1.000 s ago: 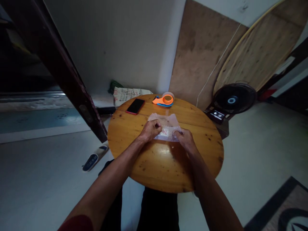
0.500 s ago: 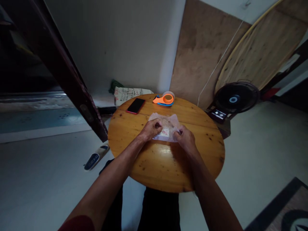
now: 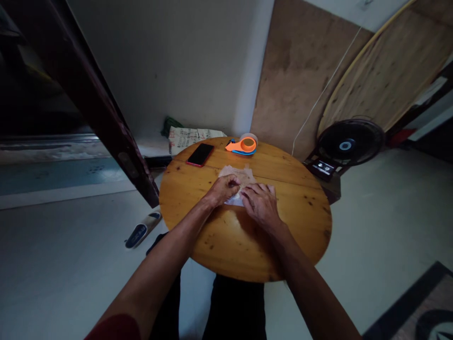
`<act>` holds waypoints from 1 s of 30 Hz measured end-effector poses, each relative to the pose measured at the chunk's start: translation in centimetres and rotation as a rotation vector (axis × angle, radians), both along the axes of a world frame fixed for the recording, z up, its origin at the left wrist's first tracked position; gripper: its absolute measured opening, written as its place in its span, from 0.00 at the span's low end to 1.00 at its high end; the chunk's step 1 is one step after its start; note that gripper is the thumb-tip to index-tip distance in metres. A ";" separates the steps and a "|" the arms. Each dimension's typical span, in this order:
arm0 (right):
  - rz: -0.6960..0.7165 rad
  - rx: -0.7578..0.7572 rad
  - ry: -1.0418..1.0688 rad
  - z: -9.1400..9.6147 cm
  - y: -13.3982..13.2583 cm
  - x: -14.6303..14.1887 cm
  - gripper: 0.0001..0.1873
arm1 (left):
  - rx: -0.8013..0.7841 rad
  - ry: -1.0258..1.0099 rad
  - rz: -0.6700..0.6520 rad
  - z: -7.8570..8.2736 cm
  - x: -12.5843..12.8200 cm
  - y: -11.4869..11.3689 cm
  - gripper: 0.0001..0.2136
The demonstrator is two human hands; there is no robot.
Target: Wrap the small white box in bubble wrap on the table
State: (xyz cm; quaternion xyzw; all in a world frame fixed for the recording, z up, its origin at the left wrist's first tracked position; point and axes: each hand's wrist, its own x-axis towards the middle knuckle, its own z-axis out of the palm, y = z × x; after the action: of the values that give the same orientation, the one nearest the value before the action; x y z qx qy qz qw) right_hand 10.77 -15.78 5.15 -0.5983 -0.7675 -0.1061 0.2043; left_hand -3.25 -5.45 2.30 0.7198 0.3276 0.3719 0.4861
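Right hand [image 3: 261, 204]: since the earlier frame, opening from a pinch into a flat palm with fingers spread, pressing down on the bag [image 3: 239, 173]. Bag: clear, crinkled plastic, lying flat on the table [image 3: 300, 212], mostly hiding under the palm. Left hand [image 3: 223, 188]: curling, fingertips pinching the bag's edge just beside the right palm. Tape dispenser [image 3: 242, 145] and phone [image 3: 200, 154]: lying beyond the grip.

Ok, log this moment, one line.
left hand: pinches plastic bag | right hand: flat on bag | table: phone, tape dispenser at far edge
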 end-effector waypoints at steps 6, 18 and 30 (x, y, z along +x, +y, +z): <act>0.001 0.005 -0.005 0.0 0.0 0.1 0.15 | 0.170 0.206 0.112 0.0 -1.0 0.3 0.11; 0.002 0.031 -0.002 -0.4 0.0 0.1 0.15 | 0.094 0.380 0.208 2.2 -7.4 1.2 0.11; -0.042 -0.066 -0.150 0.1 -0.2 -0.5 0.18 | -0.289 0.666 0.224 2.7 -5.3 -0.7 0.15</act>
State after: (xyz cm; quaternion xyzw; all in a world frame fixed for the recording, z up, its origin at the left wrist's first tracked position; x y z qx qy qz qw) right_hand 10.30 -15.94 5.28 -0.6112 -0.7708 -0.1297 0.1243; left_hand -8.57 -6.12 5.05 0.6850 0.5934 0.1182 0.4058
